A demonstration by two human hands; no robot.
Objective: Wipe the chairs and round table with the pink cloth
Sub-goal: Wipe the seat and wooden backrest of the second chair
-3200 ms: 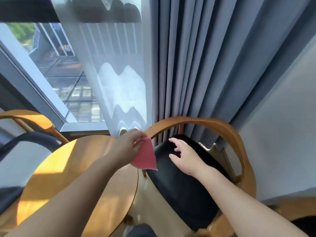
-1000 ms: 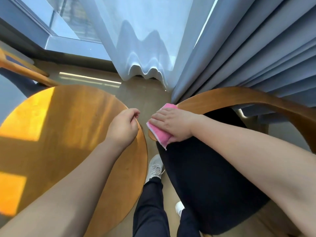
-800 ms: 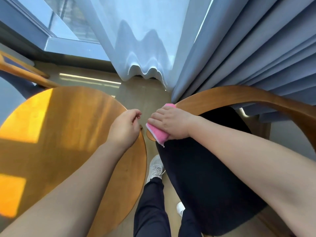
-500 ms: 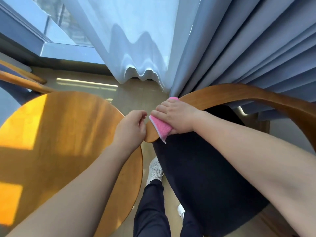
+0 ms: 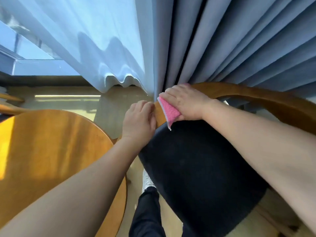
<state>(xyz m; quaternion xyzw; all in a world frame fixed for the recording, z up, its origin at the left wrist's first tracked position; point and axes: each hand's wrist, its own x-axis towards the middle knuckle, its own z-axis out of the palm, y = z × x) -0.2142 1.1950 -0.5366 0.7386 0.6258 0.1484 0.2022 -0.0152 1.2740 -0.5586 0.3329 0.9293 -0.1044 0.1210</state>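
The pink cloth [image 5: 169, 111] lies folded over the curved wooden rail [image 5: 248, 97] of the chair, near its left end. My right hand [image 5: 185, 102] lies on top of the cloth, with its fingers curled over cloth and rail. My left hand [image 5: 138, 120] grips the rail's end just left of the cloth. Below both hands spreads the chair's black seat [image 5: 196, 171]. The round wooden table [image 5: 51, 144] is at the lower left, partly sunlit, under my left forearm.
Grey curtains [image 5: 230, 40] hang right behind the chair rail, and a sheer white curtain [image 5: 95, 45] hangs to their left. A second chair's wooden arm [image 5: 10, 100] shows at the far left. My legs and a white shoe [image 5: 147, 182] stand between table and chair.
My left hand moved from the table's edge onto the end of the chair rail. My right hand slid the cloth a little further along the rail, away from its end.
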